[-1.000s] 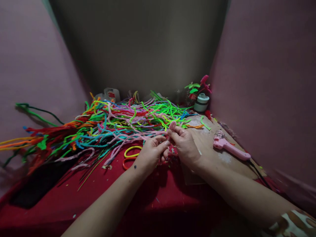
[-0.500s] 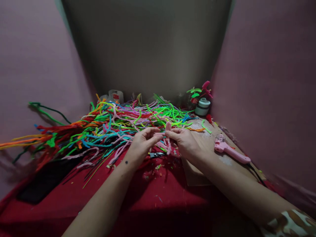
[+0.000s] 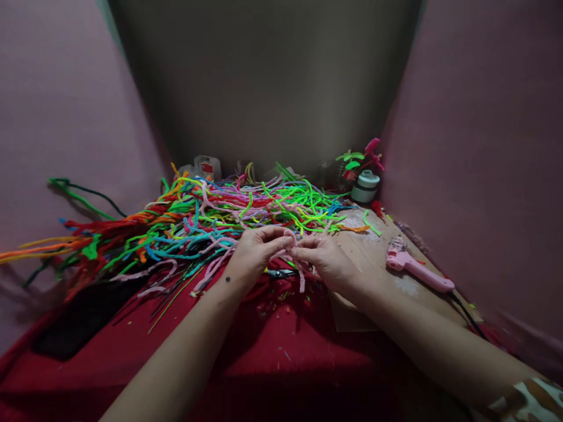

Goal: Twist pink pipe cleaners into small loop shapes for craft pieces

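Observation:
Between my two hands is a light pink pipe cleaner (image 3: 301, 280), bent into a small loop at the top with one end hanging down. My left hand (image 3: 259, 249) pinches the loop between thumb and fingers. From the other side, my right hand (image 3: 323, 255) pinches it close by, the fingertips of both hands almost meeting. Part of the bent piece is hidden behind the fingers. Just below the hands, scissors (image 3: 281, 273) lie on the red cloth (image 3: 281, 346).
A large heap of coloured pipe cleaners (image 3: 246, 205) spreads behind and left. A pink glue gun (image 3: 417, 272) lies on a cardboard sheet (image 3: 369, 258) at right. Behind it stands a pale jar (image 3: 365, 186) near a pink and green flower (image 3: 352, 158). A black phone-like slab (image 3: 74, 328) lies front left.
The upright pink loop has been turned down between the fingertips, and its tail hangs slightly lower. My hands stay close together. The view has shifted slightly.

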`<move>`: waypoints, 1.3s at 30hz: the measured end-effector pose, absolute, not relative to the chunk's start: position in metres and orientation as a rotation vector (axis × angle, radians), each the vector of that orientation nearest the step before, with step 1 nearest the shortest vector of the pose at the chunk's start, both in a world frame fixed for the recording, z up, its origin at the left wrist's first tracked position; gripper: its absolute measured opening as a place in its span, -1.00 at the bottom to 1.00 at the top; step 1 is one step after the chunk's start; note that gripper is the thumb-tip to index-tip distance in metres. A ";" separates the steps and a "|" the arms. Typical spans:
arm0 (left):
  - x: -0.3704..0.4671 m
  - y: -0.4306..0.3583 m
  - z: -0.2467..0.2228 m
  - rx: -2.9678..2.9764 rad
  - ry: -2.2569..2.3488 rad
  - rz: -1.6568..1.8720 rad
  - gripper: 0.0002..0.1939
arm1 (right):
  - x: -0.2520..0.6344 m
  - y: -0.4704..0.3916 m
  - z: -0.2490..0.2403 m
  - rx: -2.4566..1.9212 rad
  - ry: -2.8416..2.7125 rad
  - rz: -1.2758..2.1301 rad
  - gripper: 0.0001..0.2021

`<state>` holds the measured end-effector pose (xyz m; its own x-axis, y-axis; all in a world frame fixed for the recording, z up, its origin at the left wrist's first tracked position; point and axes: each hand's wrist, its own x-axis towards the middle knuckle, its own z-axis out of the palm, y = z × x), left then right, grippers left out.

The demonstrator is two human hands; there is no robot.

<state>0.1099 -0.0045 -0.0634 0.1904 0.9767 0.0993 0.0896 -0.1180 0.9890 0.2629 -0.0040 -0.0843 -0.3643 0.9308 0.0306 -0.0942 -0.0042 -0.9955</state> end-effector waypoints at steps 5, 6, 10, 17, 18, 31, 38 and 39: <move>0.110 0.001 -0.072 1.275 1.002 1.125 -0.82 | 0.263 -0.001 -0.089 -0.833 -1.350 1.631 -0.79; 0.110 0.001 -0.074 1.230 0.958 1.134 -0.82 | 0.263 0.000 -0.091 -0.809 -1.297 1.699 -0.81; 0.109 0.002 -0.078 1.151 0.863 1.104 -0.80 | 0.263 0.002 -0.095 -0.793 -1.145 1.848 -0.85; 0.109 0.000 -0.078 1.220 0.900 1.022 -0.81 | 0.266 0.000 -0.093 -0.819 -1.261 1.819 -0.84; 0.109 0.000 -0.078 1.220 0.926 1.031 -0.81 | 0.266 -0.001 -0.093 -0.820 -1.270 1.831 -0.84; 0.117 -0.008 -0.083 1.882 1.293 1.355 -0.89 | 0.264 -0.012 -0.089 -0.986 -1.646 1.288 -0.76; 0.117 -0.009 -0.079 2.030 1.222 1.428 -0.88 | 0.260 -0.011 -0.083 -0.978 -1.583 1.345 -0.80; 0.117 -0.009 -0.075 1.965 1.240 1.426 -0.88 | 0.258 -0.010 -0.080 -0.976 -1.570 1.368 -0.80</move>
